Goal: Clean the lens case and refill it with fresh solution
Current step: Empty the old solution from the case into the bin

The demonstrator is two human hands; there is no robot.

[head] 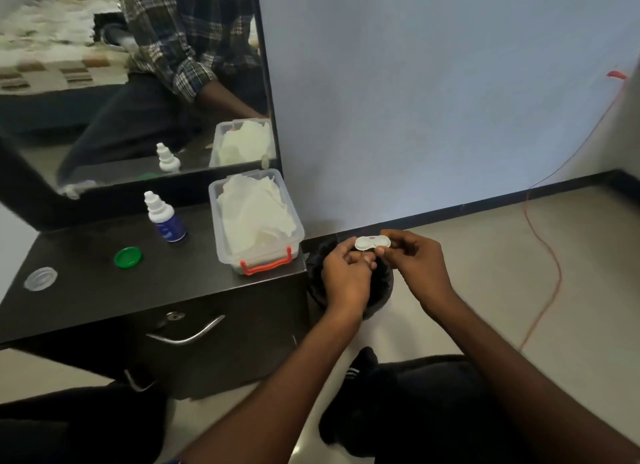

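We are holding the lens case (372,243) over the black bin (381,290), both hands pinching it: left hand (346,273) under the left well, right hand (414,259) at the right end. Looking light, stiff, slippery plastic; gripping the rims seems safest. Solution bottle (165,218), green cap (128,257), clear cap (40,278), tissue box (256,221) sitting on the worktop (104,290).

A dark cabinet (104,301) with a mirror at its back carries four things. A clear tub (221,245) with a red handle, holding white tissues, stands at its right end. Left of the tub stands a white bottle (165,218). A green cap (128,257) lies nearer the front, and a clear cap (40,278) lies at the left. Beside the cabinet, a black bin (382,292) stands on the pale floor (502,242).
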